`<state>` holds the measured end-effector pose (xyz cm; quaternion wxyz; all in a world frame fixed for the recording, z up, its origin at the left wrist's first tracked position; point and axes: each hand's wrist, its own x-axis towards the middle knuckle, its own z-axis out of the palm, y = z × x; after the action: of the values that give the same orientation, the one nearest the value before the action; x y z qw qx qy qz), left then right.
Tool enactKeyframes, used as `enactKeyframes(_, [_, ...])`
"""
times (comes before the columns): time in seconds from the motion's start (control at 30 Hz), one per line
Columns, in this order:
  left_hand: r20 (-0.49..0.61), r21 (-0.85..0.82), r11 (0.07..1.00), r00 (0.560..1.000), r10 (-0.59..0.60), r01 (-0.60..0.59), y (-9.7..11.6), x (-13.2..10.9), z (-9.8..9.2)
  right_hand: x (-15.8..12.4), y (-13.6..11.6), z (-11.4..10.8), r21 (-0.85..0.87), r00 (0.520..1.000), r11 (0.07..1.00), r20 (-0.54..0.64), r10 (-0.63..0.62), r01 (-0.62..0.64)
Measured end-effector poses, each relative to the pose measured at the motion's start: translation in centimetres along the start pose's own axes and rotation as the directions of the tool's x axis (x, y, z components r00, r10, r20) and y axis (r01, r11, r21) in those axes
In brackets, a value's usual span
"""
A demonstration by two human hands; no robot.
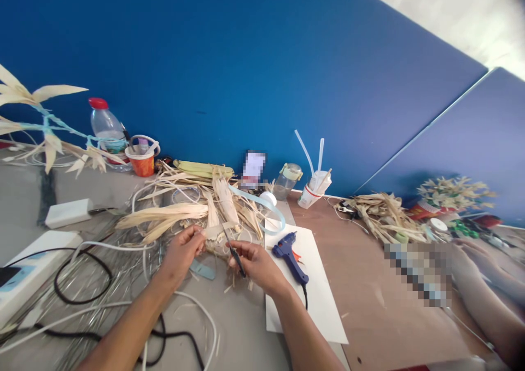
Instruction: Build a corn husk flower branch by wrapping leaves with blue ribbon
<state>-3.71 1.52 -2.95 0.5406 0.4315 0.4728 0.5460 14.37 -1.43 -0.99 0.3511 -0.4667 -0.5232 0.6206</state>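
My left hand (189, 246) pinches one end of a short, pale strip of corn husk (218, 230) between thumb and fingers. In my right hand (251, 261) is a slim tool with a black handle (237, 262), its thin tip pointing up toward the strip. Whether the tip touches the husk I cannot tell. Behind both hands lies a heap of dried corn husks (174, 218). A blue glue gun (290, 257) rests on white paper (318, 294) to the right of my right hand. A pale blue flat piece (202, 270) lies below my left hand.
Cables and a power strip (39, 267) spread over the left. A bottle (109, 133), a red cup (141, 163), a jar (287, 182) and a cup with straws (311, 191) stand along the blue partition (229, 75). At right, another person's hands (471, 267) are near a blurred device.
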Motion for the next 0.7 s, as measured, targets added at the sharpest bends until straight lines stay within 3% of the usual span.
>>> enactKeyframes(0.7, [0.009,-0.035,0.999,1.0,-0.009,0.01,-0.13,0.02,-0.1,-0.16,0.08,0.11,0.05,1.0,0.999,-0.014,0.022,-0.021])
